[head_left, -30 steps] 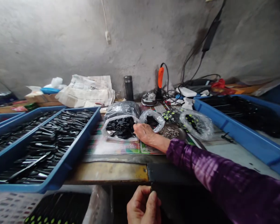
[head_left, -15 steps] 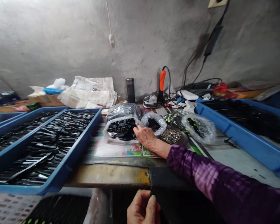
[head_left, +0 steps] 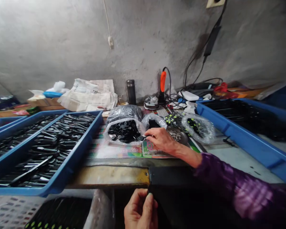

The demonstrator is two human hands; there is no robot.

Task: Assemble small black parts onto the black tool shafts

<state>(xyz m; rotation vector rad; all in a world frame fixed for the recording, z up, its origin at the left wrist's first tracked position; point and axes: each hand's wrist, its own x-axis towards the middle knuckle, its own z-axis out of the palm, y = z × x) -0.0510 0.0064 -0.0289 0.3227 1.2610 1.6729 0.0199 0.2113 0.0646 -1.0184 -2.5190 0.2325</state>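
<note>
Small black part (head_left: 141, 138) pinched in right hand (head_left: 160, 141), fingertips together on it, just beside the mouth of clear bag (head_left: 107, 133) of black parts, above printed mat (head_left: 116, 151). Left hand (head_left: 140, 211) low by bench edge, fingers curled on dark piece (head_left: 149, 188), probably thin; view poor. Dish of screws (head_left: 175, 135) just past right hand. Blue trays (head_left: 85, 143) of dark parts left, another (head_left: 240, 136) right.

Small black moulded part (head_left: 141, 138) with a bright metal tip: held by the right hand (head_left: 162, 141), horizontal, just beside the open clear plastic bag (head_left: 109, 133), which contains a heap of similar black parts. Thin dark piece (head_left: 149, 190): pinched upright in the left hand (head_left: 140, 210) below the bench edge; detail too dark to resolve
</note>
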